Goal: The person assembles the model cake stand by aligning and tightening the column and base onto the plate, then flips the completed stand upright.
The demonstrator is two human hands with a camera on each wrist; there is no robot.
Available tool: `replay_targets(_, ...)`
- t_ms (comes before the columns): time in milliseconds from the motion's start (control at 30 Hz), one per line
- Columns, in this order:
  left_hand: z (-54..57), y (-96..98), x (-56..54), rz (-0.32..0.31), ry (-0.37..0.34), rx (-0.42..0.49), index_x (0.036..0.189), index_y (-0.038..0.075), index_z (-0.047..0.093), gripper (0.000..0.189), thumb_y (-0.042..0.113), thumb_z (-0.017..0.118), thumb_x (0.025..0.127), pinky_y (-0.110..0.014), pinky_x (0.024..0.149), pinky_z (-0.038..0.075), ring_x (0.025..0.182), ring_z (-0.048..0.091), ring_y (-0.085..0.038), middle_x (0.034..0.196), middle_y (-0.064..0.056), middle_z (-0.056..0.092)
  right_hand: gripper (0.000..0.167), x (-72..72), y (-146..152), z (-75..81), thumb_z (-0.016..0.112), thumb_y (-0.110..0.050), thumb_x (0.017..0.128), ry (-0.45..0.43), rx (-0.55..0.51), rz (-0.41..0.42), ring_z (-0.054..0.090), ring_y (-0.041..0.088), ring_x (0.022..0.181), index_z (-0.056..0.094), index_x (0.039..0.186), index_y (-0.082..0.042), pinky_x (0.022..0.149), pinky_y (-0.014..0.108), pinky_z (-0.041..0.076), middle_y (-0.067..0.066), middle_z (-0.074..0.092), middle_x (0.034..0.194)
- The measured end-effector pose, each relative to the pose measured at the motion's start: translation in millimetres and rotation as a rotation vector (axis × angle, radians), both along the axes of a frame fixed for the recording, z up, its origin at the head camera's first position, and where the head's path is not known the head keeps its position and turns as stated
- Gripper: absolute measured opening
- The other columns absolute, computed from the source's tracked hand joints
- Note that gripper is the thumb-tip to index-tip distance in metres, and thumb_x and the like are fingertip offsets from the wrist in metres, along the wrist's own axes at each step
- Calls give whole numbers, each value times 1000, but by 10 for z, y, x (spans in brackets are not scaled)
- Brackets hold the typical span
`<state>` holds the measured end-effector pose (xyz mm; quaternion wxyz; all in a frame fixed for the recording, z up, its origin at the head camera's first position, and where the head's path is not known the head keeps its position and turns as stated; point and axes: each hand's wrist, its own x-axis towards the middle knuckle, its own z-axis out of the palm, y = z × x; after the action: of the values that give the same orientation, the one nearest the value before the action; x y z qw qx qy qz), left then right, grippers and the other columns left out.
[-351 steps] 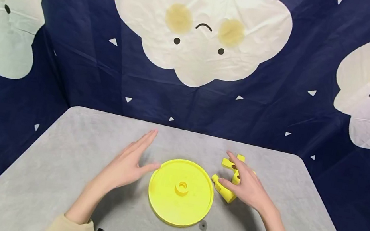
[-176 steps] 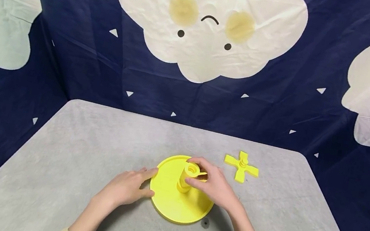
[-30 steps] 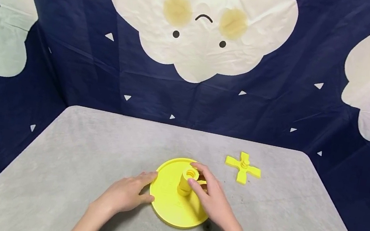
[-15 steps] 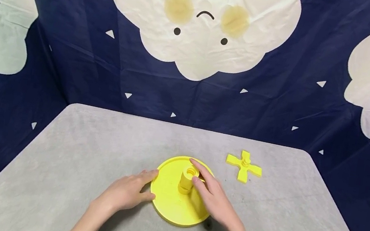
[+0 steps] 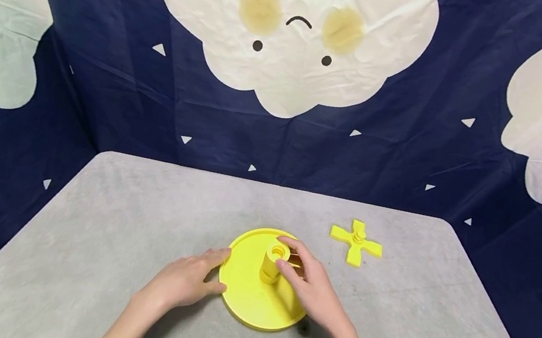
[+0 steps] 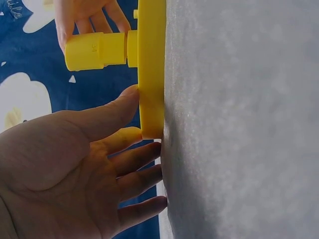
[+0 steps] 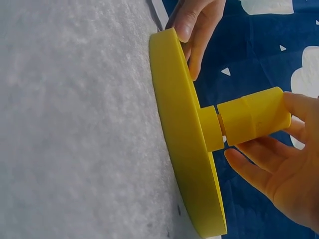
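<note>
A round yellow plate-like base (image 5: 249,307) with a raised rim lies on the table. From its central collar stands a yellow stepped tube (image 5: 273,265), hollow at the top; a narrow gap shows between tube and collar (image 7: 210,130) in the right wrist view. My right hand (image 5: 313,288) holds the tube near its top, thumb on the near side and fingers behind it. My left hand (image 5: 181,280) rests at the base's left rim, thumb and index finger touching the edge, the other fingers (image 6: 142,181) stretched out near the tabletop.
A yellow four-armed cross piece (image 5: 356,243) with a short knobbed stem lies behind and right of the base. Grey tabletop (image 5: 148,203) surrounds everything, and dark blue cloth with cloud prints (image 5: 290,48) hangs behind and at the sides.
At first both hands hovered and the tube lay beside the cross piece. My right hand has since set it upright on the collar; lately its fingers shift around the tube. The left hand stays put.
</note>
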<state>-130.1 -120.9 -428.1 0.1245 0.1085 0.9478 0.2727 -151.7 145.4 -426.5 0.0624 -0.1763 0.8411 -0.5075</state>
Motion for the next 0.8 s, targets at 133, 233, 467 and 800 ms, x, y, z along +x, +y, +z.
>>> replay_targets(133,-4,-1,-3,-2,0,-6,153,13,50,72,34,78,91,-61,119,40,147,47,-37,158,-11,51,46,20,-42,1,65,-33,102,0,-13,-48,65,21,123,56,144,-17,102,31,58,4,66,137)
replay_targets(233,-5,0,-6,0,0,-11,153,13,50,72,34,78,90,-61,119,40,147,47,-38,158,-12,51,42,28,-68,-13,68,-32,100,-4,-18,-88,65,19,120,58,140,-21,100,30,59,2,67,132)
replay_targets(467,2,-9,5,5,9,-15,153,13,50,72,35,78,90,-61,118,40,147,48,-38,157,-13,52,51,19,-82,-35,67,-32,101,-6,-47,-88,60,24,133,50,149,-23,108,40,56,7,60,147)
replay_targets(800,-2,-4,-3,6,-13,-16,154,15,50,73,36,78,90,-60,119,41,148,47,-36,158,-10,52,46,8,-69,9,55,-18,107,-32,-61,-19,59,21,132,51,152,-15,111,29,51,9,53,155)
